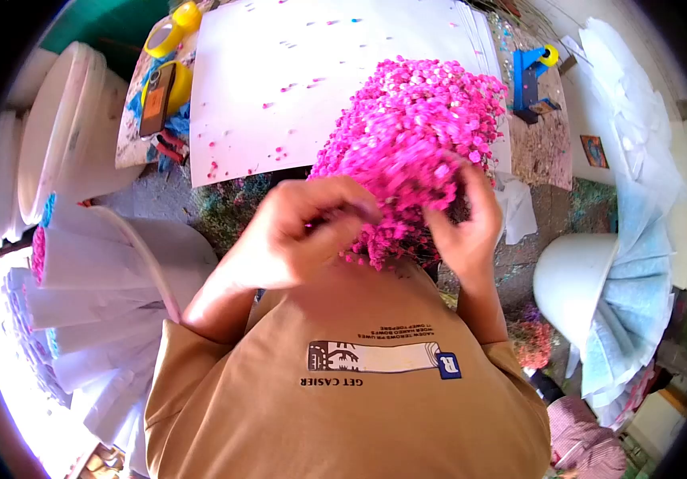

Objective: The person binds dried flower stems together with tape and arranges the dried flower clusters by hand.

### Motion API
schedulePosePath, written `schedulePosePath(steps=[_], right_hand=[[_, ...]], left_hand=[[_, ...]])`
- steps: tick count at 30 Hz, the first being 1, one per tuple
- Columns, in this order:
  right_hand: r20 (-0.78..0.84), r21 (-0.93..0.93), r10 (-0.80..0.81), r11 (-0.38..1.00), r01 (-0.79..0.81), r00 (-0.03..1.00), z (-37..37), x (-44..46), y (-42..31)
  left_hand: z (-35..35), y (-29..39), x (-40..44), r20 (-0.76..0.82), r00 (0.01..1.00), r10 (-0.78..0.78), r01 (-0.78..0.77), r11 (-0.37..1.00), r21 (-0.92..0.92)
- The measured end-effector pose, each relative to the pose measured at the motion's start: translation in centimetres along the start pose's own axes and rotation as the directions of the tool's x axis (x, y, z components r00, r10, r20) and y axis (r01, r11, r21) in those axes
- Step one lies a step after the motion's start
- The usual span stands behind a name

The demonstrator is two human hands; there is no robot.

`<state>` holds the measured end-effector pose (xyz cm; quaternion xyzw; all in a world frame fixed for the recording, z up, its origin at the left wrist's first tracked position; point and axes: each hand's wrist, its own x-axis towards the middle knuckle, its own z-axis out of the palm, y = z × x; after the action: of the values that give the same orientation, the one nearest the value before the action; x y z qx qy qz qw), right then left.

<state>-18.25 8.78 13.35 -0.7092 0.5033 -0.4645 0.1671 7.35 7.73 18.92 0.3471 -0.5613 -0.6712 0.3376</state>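
A large bunch of bright pink baby's breath (415, 104) leans over the near edge of the table, its lower part close to my chest and blurred by motion. My right hand (471, 223) curves around the right side of the bunch, thumb on the near side and fingers partly hidden among the blossoms. Just left of the flowers, my left hand (303, 231) is closed, with its fingers curled in towards the thumb. Whatever it pinches is hidden. Beneath the bunch lies a stack of white paper sheets (256, 72), dotted with loose pink petals.
Yellow tape rolls (164, 38) and a phone (157, 97) sit at the table's left. A blue tape dispenser (527, 76) stands at its right. White tubs flank me, with paper-wrapped bundles (88, 259) on the left. Another person's checkered sleeve (587, 435) shows lower right.
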Motion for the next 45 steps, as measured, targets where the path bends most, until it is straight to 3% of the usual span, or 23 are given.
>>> schedulePosePath(steps=[1, 3, 6, 9, 11, 13, 14, 15, 16, 19, 20, 21, 23, 24, 25, 29, 31, 32, 35, 38, 41, 42, 45], right_hand=[[-0.052, 0.060, 0.152, 0.987, -0.149, 0.987, 0.2, -0.2, 0.9], [-0.122, 0.410, 0.413, 0.849, -0.333, 0.903, -0.4, -0.1, 1.6], [-0.185, 0.658, 0.396, 0.729, -0.186, 0.899, -1.4, 0.3, 3.5], [-0.174, 0.631, 0.432, 0.739, -0.237, 0.885, -2.1, -0.1, 3.8], [-0.140, 0.477, 0.431, 0.818, -0.321, 0.891, -2.1, 0.0, 3.1], [-0.126, 0.120, 0.217, 0.972, -0.202, 0.968, -1.4, 0.1, 3.0], [-0.060, -0.047, 0.052, 0.997, -0.055, 0.997, -1.4, 1.1, 2.2], [-0.082, -0.101, 0.023, 0.994, -0.031, 0.996, -1.4, 1.4, 2.2], [-0.104, -0.157, -0.006, 0.988, -0.011, 0.995, -1.4, 1.7, 2.3], [-0.317, 0.004, 0.304, 0.948, -0.319, 0.899, -3.1, 1.6, 4.2], [-0.328, 0.166, 0.353, 0.935, -0.314, 0.877, -3.1, 1.8, 4.9], [-0.334, 0.167, 0.355, 0.934, -0.315, 0.873, -2.8, 1.4, 4.9], [-0.133, 0.133, 0.117, 0.986, -0.099, 0.984, -1.6, 1.2, 3.5], [0.002, -0.082, 0.140, 0.987, -0.140, 0.990, -1.8, 1.4, 3.0], [-0.020, -0.148, 0.126, 0.981, -0.127, 0.992, -1.6, 1.4, 3.0], [-0.090, -0.009, 0.169, 0.985, -0.170, 0.982, -1.7, 1.9, 2.7], [-0.122, 0.007, 0.187, 0.982, -0.187, 0.975, -1.8, 1.7, 3.0], [-0.167, 0.057, 0.240, 0.971, -0.233, 0.956, -2.0, 1.5, 3.6], [-0.213, 0.116, 0.322, 0.946, -0.303, 0.922, -2.1, 1.1, 3.4], [-0.078, 0.015, 0.180, 0.984, -0.179, 0.981, -2.1, 1.3, 2.1], [-0.042, 0.032, 0.203, 0.979, -0.202, 0.978, -2.2, 1.7, 1.0], [-0.059, -0.074, 0.071, 0.994, -0.075, 0.996, -2.4, 2.0, 0.5], [-0.112, -0.226, -0.037, 0.974, 0.011, 0.993, -2.1, 2.6, 0.7]], left_hand=[[0.4, 0.8, 0.1, 0.067, 0.997, 0.030, -0.046, 0.970, 0.239], [1.4, -1.0, 0.4, 0.090, 0.961, 0.261, -0.271, 0.832, 0.484], [1.3, -3.1, 0.8, 0.124, 0.957, 0.263, -0.284, 0.750, 0.598], [1.8, -2.3, 1.3, 0.195, 0.933, 0.302, -0.357, 0.722, 0.593], [3.1, -0.7, 2.0, 0.203, 0.870, 0.450, -0.483, 0.691, 0.537], [4.0, -0.4, 3.0, 0.210, 0.858, 0.470, -0.480, 0.586, 0.653], [4.3, -1.0, 3.5, 0.213, 0.885, 0.414, -0.407, 0.465, 0.786], [4.5, -1.8, 3.8, 0.207, 0.910, 0.361, -0.329, 0.320, 0.889], [4.6, -2.6, 3.9, 0.154, 0.921, 0.357, -0.293, 0.378, 0.878], [3.9, -3.8, 3.1, 0.070, 0.944, 0.323, -0.201, 0.395, 0.896], [3.5, -3.5, 2.9, 0.099, 0.956, 0.275, -0.210, 0.413, 0.886], [3.6, -3.6, 2.9, 0.106, 0.956, 0.274, -0.215, 0.409, 0.887], [4.0, -3.4, 2.5, 0.182, 0.880, 0.440, -0.382, 0.425, 0.821], [4.3, -3.1, 2.4, 0.181, 0.861, 0.475, -0.415, 0.452, 0.790], [4.5, -2.5, 2.6, 0.180, 0.862, 0.474, -0.413, 0.450, 0.792], [4.7, -1.4, 3.4, 0.169, 0.844, 0.510, -0.398, 0.384, 0.833], [4.5, -2.3, 3.7, 0.140, 0.925, 0.354, -0.251, 0.290, 0.924], [4.7, -2.3, 3.6, 0.073, 0.965, 0.251, -0.164, 0.365, 0.917], [4.4, -2.7, 3.5, 0.158, 0.922, 0.352, -0.279, 0.327, 0.903], [5.0, -2.2, 3.8, 0.229, 0.850, 0.474, -0.404, 0.309, 0.861], [4.9, -2.4, 4.0, 0.159, 0.900, 0.405, -0.283, 0.266, 0.921], [4.8, -2.4, 4.0, 0.135, 0.916, 0.378, -0.267, 0.323, 0.908], [4.6, -2.5, 3.9, 0.125, 0.920, 0.371, -0.264, 0.353, 0.897]])
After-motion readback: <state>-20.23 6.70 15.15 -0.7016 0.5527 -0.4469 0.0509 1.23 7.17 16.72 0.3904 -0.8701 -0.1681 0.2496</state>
